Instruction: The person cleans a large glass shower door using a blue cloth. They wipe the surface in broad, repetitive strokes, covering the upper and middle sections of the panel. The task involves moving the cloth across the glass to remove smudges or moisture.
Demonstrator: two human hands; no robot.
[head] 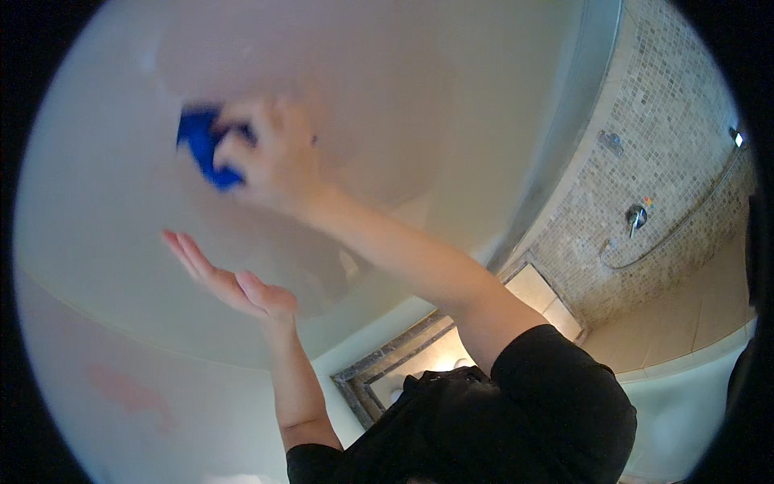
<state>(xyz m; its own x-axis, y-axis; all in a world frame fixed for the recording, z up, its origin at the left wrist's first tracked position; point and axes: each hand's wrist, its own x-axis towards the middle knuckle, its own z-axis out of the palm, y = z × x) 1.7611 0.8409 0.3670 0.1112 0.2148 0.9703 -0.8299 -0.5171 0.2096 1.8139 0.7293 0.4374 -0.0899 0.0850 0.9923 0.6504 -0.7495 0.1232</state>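
Note:
A crumpled blue cloth (202,142) is gripped in the fingers of my right hand (278,154). The cloth lies against a large, pale, glossy surface (387,91), which looks like a wall or panel. Lower and to the left, my left hand (236,287) is raised with its palm open and nothing in it. Its fingers are extended close together, with the thumb apart. Whether its fingertips touch the surface, I cannot tell. My right hand and the cloth look slightly blurred.
At the right is a mosaic-tiled shower wall (604,181) with a chrome mixer handle (636,216), a shower hose (671,247) and a small wall fitting (611,143). A dark-bordered tiled floor (387,354) shows below, past my black shirt (459,429). A pinkish reflection (130,390) appears at lower left.

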